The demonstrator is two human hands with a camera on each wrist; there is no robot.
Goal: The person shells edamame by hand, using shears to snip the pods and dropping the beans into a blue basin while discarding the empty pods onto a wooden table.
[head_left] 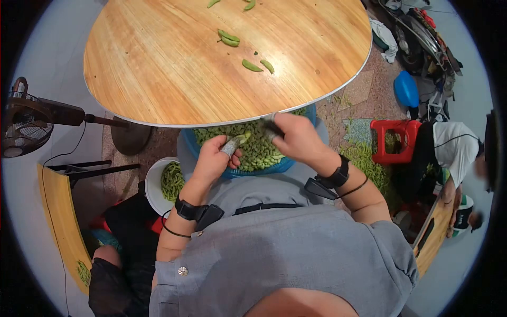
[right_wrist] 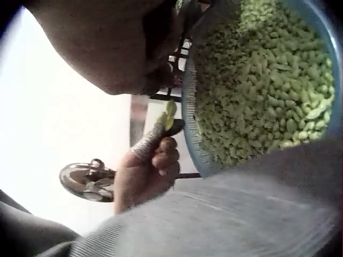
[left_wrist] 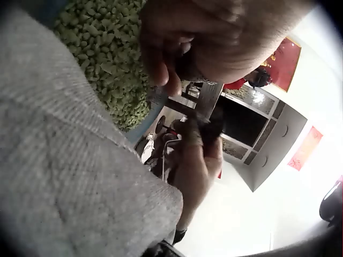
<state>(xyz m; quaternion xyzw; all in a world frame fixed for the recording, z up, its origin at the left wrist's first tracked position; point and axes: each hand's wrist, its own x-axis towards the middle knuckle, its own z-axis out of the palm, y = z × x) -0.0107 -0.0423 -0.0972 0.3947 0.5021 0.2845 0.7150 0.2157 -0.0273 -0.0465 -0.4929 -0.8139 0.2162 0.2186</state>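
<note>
Thumb wrapped in a silvery covering, my left hand [head_left: 212, 161] [left_wrist: 214, 40] [right_wrist: 142, 179] pinches a green pod [head_left: 244, 137] [right_wrist: 170, 112] above a blue basin [head_left: 288, 170] [right_wrist: 196, 155] of shelled green beans [head_left: 259, 150] [left_wrist: 107, 59] [right_wrist: 268, 85]. Just to its right, my right hand [head_left: 300, 138] [left_wrist: 194, 168] [right_wrist: 102, 48] is held near the table edge, fingers curled round a small dark object [head_left: 272, 128] [left_wrist: 211, 126], blurred and hard to identify. The two hands are apart. The inside of the right hand is in shadow in the right wrist view.
Several pods [head_left: 229, 39] lie on the round wooden table [head_left: 158, 63], whose edge overhangs the basin. A white bucket [head_left: 151, 185] of pods stands at left, near a fan [head_left: 31, 124]. At right are a red stool [head_left: 378, 156], pods on the floor and a seated person.
</note>
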